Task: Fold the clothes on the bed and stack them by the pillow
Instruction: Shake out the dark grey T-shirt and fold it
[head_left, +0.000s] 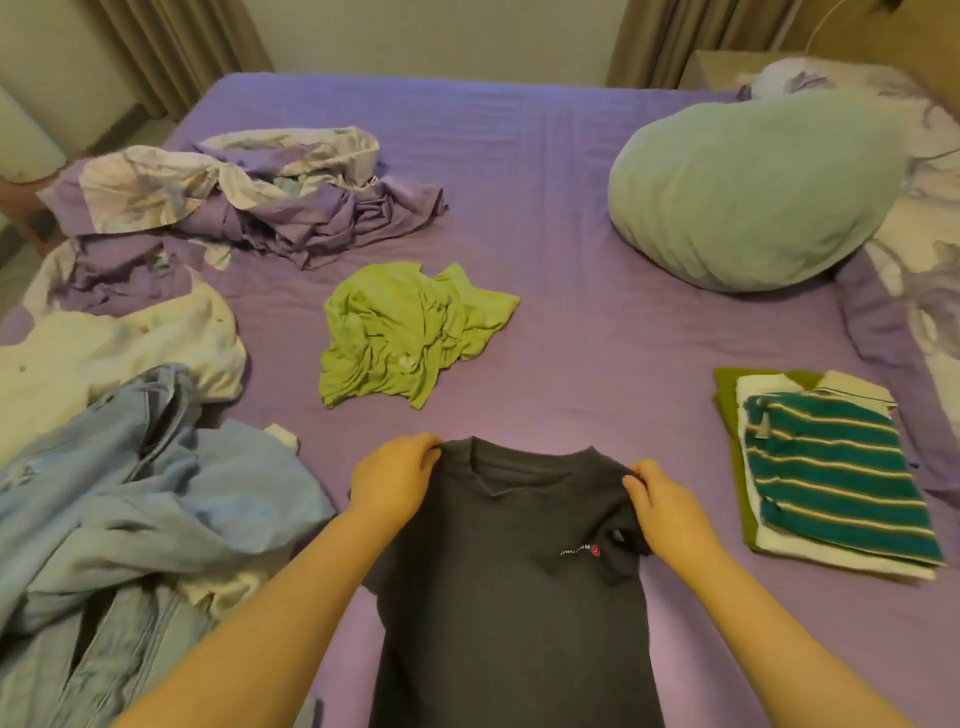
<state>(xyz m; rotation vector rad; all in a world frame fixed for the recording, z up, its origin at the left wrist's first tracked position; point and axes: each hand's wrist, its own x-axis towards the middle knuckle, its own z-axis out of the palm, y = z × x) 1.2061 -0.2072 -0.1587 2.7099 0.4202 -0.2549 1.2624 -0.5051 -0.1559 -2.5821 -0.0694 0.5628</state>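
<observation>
A dark grey T-shirt (514, 597) lies flat on the purple bed (571, 332), collar pointing away from me. My left hand (392, 480) pinches its left shoulder. My right hand (667, 512) pinches its right shoulder, where the sleeve is tucked inward. A crumpled lime-green shirt (410, 335) sits beyond it in the middle of the bed. To the right, a folded stack (826, 467) with a teal striped shirt on top lies below the pale green pillow (753, 192). Light blue jeans (130, 525) and a cream garment (119, 343) are heaped at the left.
A rumpled purple and floral sheet (244, 192) is piled at the far left of the bed. A floral duvet (930, 244) runs along the right edge. Curtains (182, 47) hang behind the bed. Bare sheet shows between the pillow and the green shirt.
</observation>
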